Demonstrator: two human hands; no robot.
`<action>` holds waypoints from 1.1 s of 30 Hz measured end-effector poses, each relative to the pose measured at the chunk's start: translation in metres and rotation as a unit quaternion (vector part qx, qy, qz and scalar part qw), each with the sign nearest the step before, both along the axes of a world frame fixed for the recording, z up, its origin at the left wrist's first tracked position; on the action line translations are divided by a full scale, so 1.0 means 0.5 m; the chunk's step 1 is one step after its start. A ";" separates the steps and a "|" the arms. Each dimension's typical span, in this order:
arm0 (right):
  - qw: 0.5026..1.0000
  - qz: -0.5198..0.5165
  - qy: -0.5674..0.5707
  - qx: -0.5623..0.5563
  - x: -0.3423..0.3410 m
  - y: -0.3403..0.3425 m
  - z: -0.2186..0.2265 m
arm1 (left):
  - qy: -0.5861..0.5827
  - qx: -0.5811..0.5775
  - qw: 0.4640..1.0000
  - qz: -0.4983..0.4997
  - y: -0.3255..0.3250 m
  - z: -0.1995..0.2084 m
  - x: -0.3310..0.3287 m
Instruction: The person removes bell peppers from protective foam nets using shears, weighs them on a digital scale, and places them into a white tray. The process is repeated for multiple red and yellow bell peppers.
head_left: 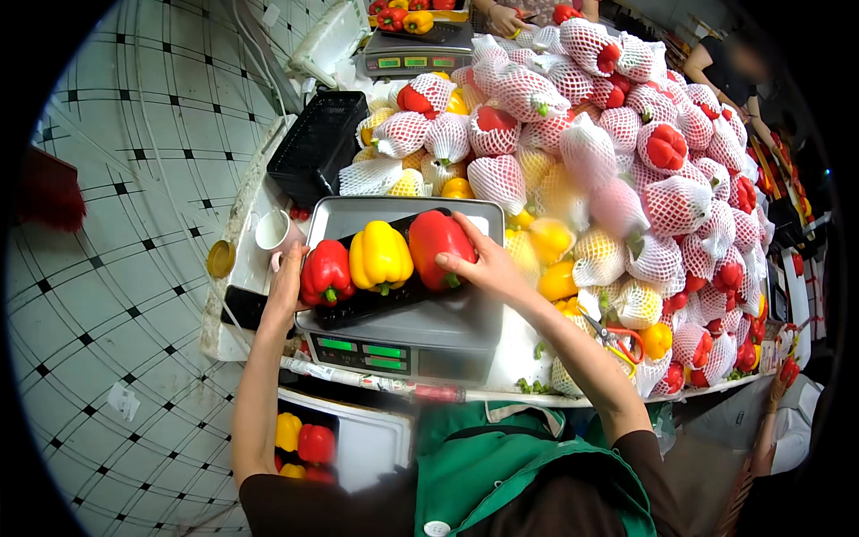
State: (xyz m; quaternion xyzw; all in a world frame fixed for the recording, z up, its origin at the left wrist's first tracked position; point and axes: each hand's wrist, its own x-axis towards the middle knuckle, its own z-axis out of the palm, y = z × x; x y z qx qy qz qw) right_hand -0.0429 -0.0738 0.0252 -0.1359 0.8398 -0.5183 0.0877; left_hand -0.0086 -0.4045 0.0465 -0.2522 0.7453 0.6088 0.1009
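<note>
A black tray (364, 307) lies tilted across the steel top of a weighing scale (447, 336) with lit green displays. In it sit a red bell pepper (326, 271), a yellow bell pepper (381, 257) and a larger red bell pepper (438, 248), side by side. My left hand (285, 285) closes at the tray's left end, against the first red pepper; its fingertips are partly hidden. On the right, my right hand (488, 267) grips the larger red pepper, thumb on its near side and fingers over its far side.
Bell peppers in white foam nets (586, 152) are heaped to the right. Stacked black trays (318, 148) and a white mug (276, 231) stand left of the scale. Orange-handled scissors (617, 340) lie by the heap. Another person's hand (506, 20) shows at the far side.
</note>
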 end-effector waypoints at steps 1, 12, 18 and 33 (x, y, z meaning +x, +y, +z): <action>1.000 0.001 -0.022 0.002 -0.001 0.001 0.014 | -0.024 0.014 1.000 0.008 0.000 0.009 0.011; 0.950 -0.050 0.308 -0.019 0.177 0.175 0.087 | 0.385 -0.035 0.920 -0.068 0.201 0.058 0.172; 0.901 -0.117 0.416 0.031 0.334 0.320 0.010 | 0.444 -0.158 0.870 -0.148 0.299 -0.029 0.235; 0.949 -0.026 0.313 -0.018 0.400 0.393 -0.016 | 0.366 -0.206 0.908 0.007 0.450 0.006 0.486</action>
